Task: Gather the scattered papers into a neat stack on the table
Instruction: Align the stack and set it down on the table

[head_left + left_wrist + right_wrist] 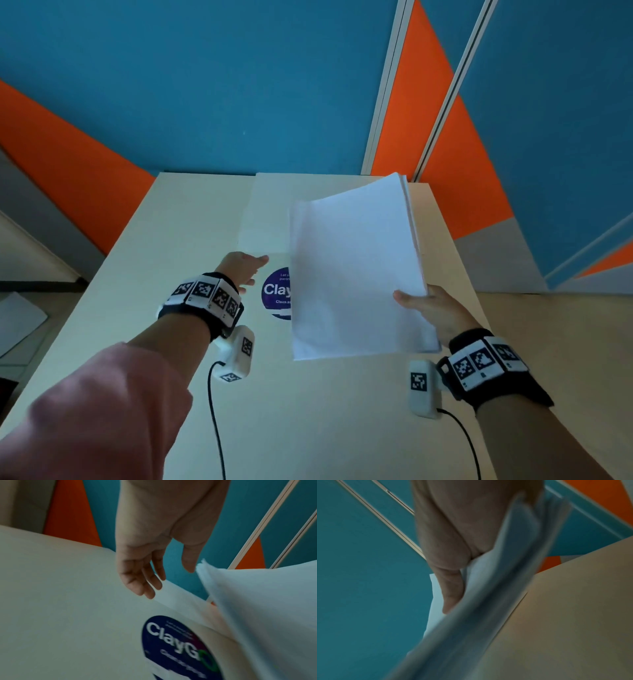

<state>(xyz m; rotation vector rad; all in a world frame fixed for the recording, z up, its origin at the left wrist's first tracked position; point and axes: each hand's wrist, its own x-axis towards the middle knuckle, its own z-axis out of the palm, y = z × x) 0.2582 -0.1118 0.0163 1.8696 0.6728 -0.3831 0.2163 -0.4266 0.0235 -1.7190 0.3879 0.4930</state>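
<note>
My right hand [414, 301] grips a stack of white papers [356, 270] by its right edge and holds it tilted above the cream table [171, 240]. In the right wrist view my thumb [450, 595] presses on top of the paper stack [488, 601]. A single white sheet [267, 219] lies flat on the far middle of the table. My left hand [255, 270] hovers at that sheet's near edge, fingers relaxed and holding nothing. The left wrist view shows my left hand [169, 581] just above the single sheet [173, 599], with the lifted stack [265, 615] to its right.
A round blue sticker [275, 293] on the table is partly covered by the stack. A pale sheet [17, 318] lies on the floor left of the table. Blue and orange wall panels [205, 85] stand right behind the table's far edge.
</note>
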